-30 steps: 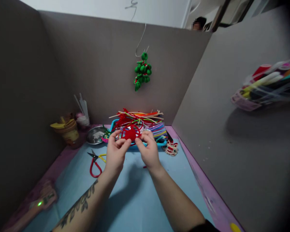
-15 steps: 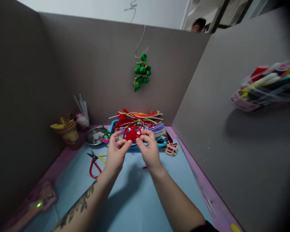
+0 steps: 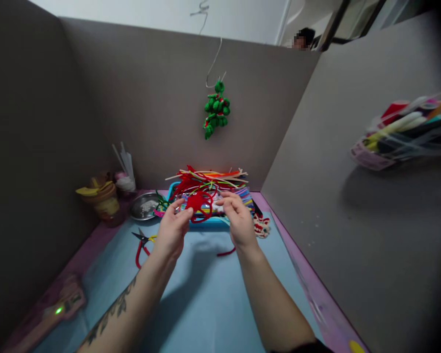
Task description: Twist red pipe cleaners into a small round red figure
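Observation:
My left hand (image 3: 173,228) pinches a red pipe-cleaner piece (image 3: 198,202) between thumb and fingers at its left edge. The piece has a dense middle with thin red loops sticking out, mostly on its right. Just to the right, my right hand (image 3: 239,220) is off the piece, its fingers bent and slightly apart with nothing seen between them. Both hands are raised in front of a blue tray (image 3: 211,224). A short red pipe cleaner (image 3: 226,253) lies on the blue mat (image 3: 206,304) beneath my right hand.
Red-and-yellow-handled scissors (image 3: 143,240) lie left of my left hand, near a metal bowl (image 3: 146,206). Colourful pipe cleaners (image 3: 209,177) fill the tray. A cream-and-red ornament (image 3: 261,226) lies to the right. A glue gun (image 3: 64,306) sits front left; a green ornament (image 3: 216,110) hangs behind.
My right hand has let go of the red piece and moved right. The left hand has drawn slightly left with the piece, turning it. More of the loose red pipe cleaner shows.

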`<action>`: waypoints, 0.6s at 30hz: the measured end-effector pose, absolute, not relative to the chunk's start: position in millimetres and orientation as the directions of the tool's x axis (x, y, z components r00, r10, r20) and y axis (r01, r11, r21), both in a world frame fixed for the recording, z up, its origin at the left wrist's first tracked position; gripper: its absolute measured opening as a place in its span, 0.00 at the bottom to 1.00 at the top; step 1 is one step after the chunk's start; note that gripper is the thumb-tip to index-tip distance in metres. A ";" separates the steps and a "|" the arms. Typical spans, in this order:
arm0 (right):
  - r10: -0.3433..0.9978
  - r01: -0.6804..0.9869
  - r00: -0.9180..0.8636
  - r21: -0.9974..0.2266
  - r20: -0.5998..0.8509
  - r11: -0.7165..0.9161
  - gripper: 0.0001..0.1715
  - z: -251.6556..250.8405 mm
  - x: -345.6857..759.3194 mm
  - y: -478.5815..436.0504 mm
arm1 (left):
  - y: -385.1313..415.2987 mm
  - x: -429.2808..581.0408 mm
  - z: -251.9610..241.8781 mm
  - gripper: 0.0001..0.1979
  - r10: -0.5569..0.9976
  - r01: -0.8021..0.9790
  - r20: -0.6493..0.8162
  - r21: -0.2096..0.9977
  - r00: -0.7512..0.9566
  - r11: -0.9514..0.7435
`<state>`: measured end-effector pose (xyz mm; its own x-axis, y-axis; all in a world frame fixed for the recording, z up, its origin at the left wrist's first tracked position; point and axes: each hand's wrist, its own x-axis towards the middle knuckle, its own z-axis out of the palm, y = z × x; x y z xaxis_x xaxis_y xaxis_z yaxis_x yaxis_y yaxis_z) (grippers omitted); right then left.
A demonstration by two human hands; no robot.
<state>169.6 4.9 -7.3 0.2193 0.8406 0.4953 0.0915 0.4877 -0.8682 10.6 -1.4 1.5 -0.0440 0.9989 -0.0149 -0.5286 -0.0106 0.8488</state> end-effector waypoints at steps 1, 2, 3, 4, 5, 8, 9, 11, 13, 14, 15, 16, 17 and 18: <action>0.858 0.061 0.227 -0.886 0.461 0.459 0.12 -7.4 171.1 6.3 | -0.7 9.9 2.1 0.31 0.999 -0.546 -0.042 0.838 -0.024 0.022; 0.885 0.027 0.213 -0.908 0.414 0.418 0.11 -7.8 171.4 7.4 | -0.2 9.3 2.5 0.31 0.998 -0.559 -0.060 0.828 -0.007 0.046; 0.917 -0.013 0.171 -0.930 0.361 0.368 0.12 -8.3 170.5 8.2 | 0.0 9.0 2.9 0.31 0.997 -0.567 -0.071 0.821 0.004 0.061; 0.946 -0.056 0.102 -0.947 0.309 0.315 0.13 -9.0 168.8 8.7 | 0.0 8.8 3.2 0.31 0.997 -0.572 -0.075 0.817 0.009 0.067; 0.963 -0.095 0.022 -0.958 0.268 0.269 0.14 -9.9 166.4 8.9 | -0.1 8.7 3.5 0.31 0.997 -0.576 -0.073 0.815 0.008 0.065; 0.968 -0.164 -0.129 -0.967 0.215 0.193 0.17 -13.3 158.8 9.0 | -1.3 8.1 4.7 0.31 0.998 -0.588 -0.056 0.808 0.005 0.049; 0.967 -0.168 -0.131 -0.967 0.217 0.194 0.18 -14.3 157.0 9.0 | -1.9 7.7 5.2 0.32 0.999 -0.592 -0.054 0.805 0.009 0.049; 0.961 -0.130 -0.094 -0.960 0.260 0.247 0.20 -15.5 155.3 9.1 | -3.0 6.7 6.7 0.32 0.998 -0.599 -0.057 0.798 0.022 0.059; 0.937 -0.024 -0.060 -0.939 0.344 0.343 0.18 -15.4 155.3 9.3 | -4.1 5.8 8.2 0.32 0.997 -0.607 -0.068 0.792 0.031 0.072; 0.921 0.037 -0.050 -0.920 0.388 0.389 0.17 -15.0 155.6 9.4 | -4.5 5.4 8.8 0.31 0.997 -0.611 -0.072 0.788 0.035 0.078; 0.905 0.091 -0.046 -0.901 0.422 0.424 0.16 -14.6 155.7 9.5 | -4.6 4.9 9.2 0.31 0.996 -0.614 -0.074 0.785 0.039 0.083; 0.894 0.129 -0.045 -0.885 0.445 0.447 0.15 -14.5 155.8 9.7 | -4.5 4.4 9.3 0.31 0.996 -0.614 -0.075 0.785 0.040 0.083; 0.887 0.151 -0.043 -0.875 0.459 0.460 0.15 -14.6 155.7 10.0 | -4.0 3.8 9.2 0.31 0.997 -0.608 -0.070 0.790 0.037 0.078; 0.882 0.162 -0.038 -0.868 0.469 0.469 0.14 -15.0 155.5 10.4 | -3.2 3.0 8.9 0.31 0.998 -0.596 -0.062 0.800 0.026 0.065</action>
<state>155.5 10.4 -15.0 -0.0376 0.8824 0.4691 0.1621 0.4686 -0.8684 3.0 -3.2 8.9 0.0262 0.9977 -0.0618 -0.5959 0.0652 0.8004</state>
